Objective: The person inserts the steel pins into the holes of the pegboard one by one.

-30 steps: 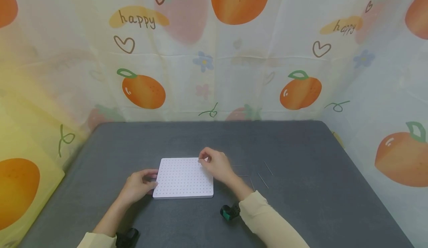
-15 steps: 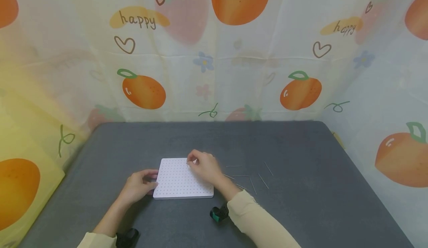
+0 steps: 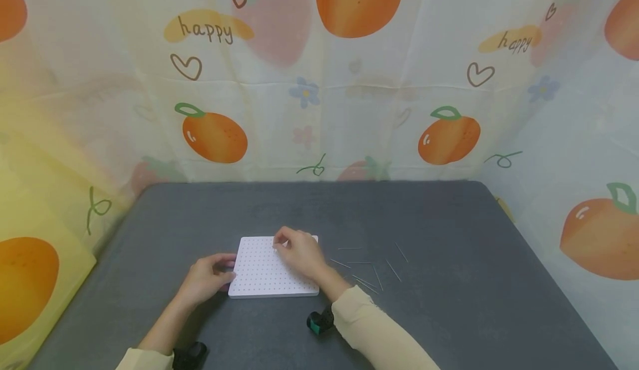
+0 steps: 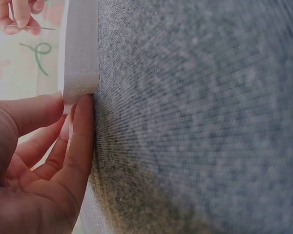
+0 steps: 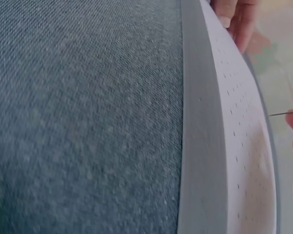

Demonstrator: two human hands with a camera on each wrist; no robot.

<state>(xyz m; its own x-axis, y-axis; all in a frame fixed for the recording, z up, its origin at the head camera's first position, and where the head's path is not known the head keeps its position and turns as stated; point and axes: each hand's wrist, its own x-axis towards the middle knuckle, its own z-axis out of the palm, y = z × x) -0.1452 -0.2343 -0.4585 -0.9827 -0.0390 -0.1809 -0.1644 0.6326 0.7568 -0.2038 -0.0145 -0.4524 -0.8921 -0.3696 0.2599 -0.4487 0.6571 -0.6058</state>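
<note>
A white pegboard [image 3: 254, 278] with rows of small holes lies flat on the table. My left hand [image 3: 203, 277] grips its left edge; in the left wrist view the thumb is at the upper edge and the fingers [image 4: 80, 141] press the side, low by the cloth. Over the far part of the board, my right hand [image 3: 302, 253] pinches a thin metal pin [image 5: 283, 114] between thumb and fingertips. The pin points down at the holes, its tip close over the board's surface in the right wrist view.
Several loose metal pins [image 3: 360, 262] lie scattered on the dark grey table [image 3: 449, 303] right of the board, some close beside the right forearm. A patterned curtain [image 3: 349, 131] hangs behind the table's far edge. Each wrist wears a black camera [image 3: 319, 321].
My right hand has moved left and slightly nearer across the board with the pin, slowing lately. More pins on the table show from behind its forearm. The left hand and board stay put.
</note>
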